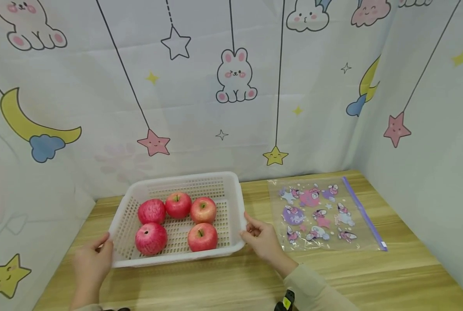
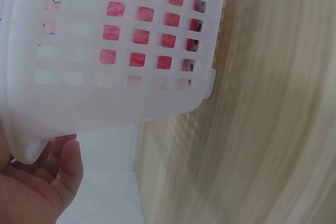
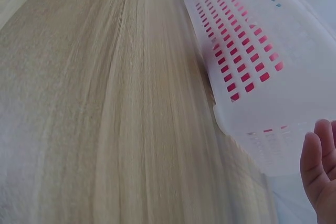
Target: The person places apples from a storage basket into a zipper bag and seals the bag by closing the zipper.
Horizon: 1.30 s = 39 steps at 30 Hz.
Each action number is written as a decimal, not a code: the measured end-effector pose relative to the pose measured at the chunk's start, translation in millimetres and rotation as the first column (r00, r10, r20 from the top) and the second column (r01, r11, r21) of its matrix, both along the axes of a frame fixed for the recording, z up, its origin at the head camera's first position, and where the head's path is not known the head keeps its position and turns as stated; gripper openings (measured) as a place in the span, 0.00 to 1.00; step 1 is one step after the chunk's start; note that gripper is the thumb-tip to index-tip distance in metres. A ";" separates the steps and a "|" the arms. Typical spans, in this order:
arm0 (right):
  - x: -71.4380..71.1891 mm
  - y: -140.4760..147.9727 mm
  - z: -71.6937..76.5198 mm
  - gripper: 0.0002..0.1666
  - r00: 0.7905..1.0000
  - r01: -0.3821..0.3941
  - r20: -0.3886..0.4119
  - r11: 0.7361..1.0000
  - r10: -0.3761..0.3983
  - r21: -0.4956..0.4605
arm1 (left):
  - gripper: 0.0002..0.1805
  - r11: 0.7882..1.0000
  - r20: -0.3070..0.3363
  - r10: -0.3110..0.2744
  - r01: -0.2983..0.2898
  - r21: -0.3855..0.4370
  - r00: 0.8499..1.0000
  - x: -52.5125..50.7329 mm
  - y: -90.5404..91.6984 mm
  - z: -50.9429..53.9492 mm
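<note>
A white plastic basket (image 1: 169, 258) with several red apples (image 1: 202, 236) inside stands at the left of the table. My left hand (image 1: 93, 261) holds the basket's rim at its front left corner; in the left wrist view the fingers of that hand (image 2: 39, 182) curl under the rim of the basket (image 2: 105, 106). At the basket's right side, my right hand (image 1: 265, 240) grips the rim, thumb and fingers bent at the edge. The right wrist view shows part of the right hand (image 3: 323, 169) by the basket wall (image 3: 283, 98).
A clear zip bag (image 1: 319, 216) with cartoon prints and a purple slider edge lies flat on the wooden table (image 1: 402, 276), right of the basket. Printed cloth (image 1: 200, 116) hangs behind the table and at both sides.
</note>
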State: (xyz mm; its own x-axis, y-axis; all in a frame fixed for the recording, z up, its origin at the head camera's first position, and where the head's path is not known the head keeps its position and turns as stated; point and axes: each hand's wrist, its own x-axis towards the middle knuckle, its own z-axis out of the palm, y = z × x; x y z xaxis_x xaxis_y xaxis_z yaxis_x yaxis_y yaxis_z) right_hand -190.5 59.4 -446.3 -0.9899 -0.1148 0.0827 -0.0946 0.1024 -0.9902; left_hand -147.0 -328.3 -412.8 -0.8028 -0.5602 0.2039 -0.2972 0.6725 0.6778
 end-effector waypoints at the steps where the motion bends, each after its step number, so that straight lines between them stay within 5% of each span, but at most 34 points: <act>1: -0.3 0.6 -0.4 0.32 1.000 0.001 -0.005 1.000 -0.001 0.006 | 0.18 1.000 0.000 0.002 -0.002 0.000 1.000 -0.1 0.8 0.1; 22: -0.8 10.7 1.4 0.32 1.000 -0.005 -0.013 1.000 0.005 0.022 | 0.18 0.998 -0.001 0.026 -0.026 0.063 1.000 1.5 12.8 0.7; 39: -0.5 16.6 -0.7 0.32 1.000 0.019 0.000 1.000 -0.019 0.003 | 0.17 0.999 -0.025 0.016 -0.015 0.039 1.000 3.8 20.7 1.9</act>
